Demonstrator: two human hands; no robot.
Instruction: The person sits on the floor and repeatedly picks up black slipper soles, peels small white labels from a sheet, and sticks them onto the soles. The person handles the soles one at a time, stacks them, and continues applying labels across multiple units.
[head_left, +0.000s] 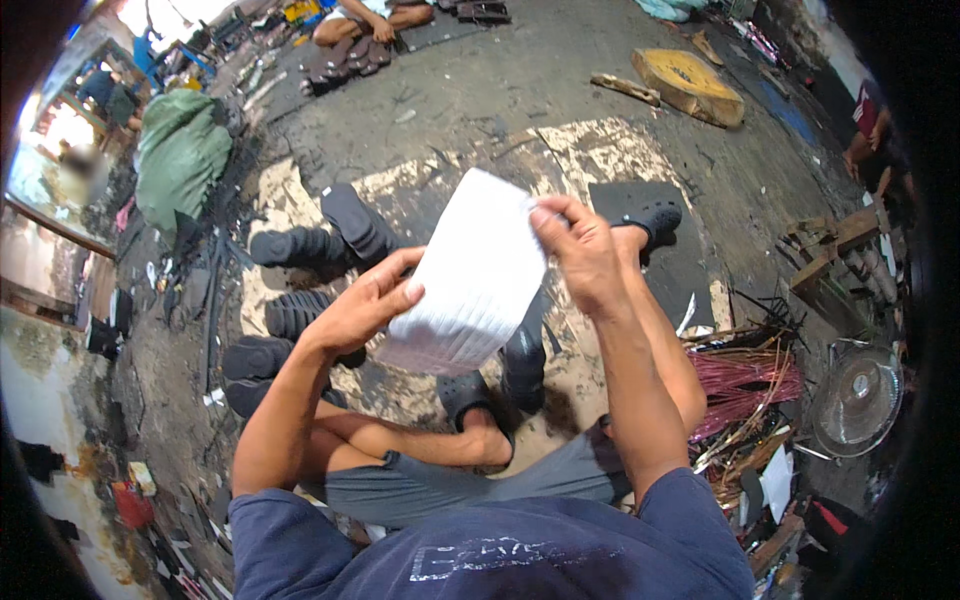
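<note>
In front of my lap I hold up a thick white stack of sheets [478, 262], tilted, with layered edges showing along its lower side. My left hand [365, 310] is closed on its left edge, thumb on the top face. My right hand [580, 250] pinches the upper right corner between thumb and fingers. Beneath and left of the stack lie several piles of dark shoe soles [295, 247], some nested in rows. A similar dark pile [524, 365] stands below the stack, partly hidden by it.
Worn pale sheeting [590, 150] covers part of the dirty floor. A yellow block [688, 87] lies far right; a green sack [182, 155] stands left. At right are reddish strips [745, 385] and a round fan [858, 392]. Another person [375, 20] sits at the far side beside dark soles.
</note>
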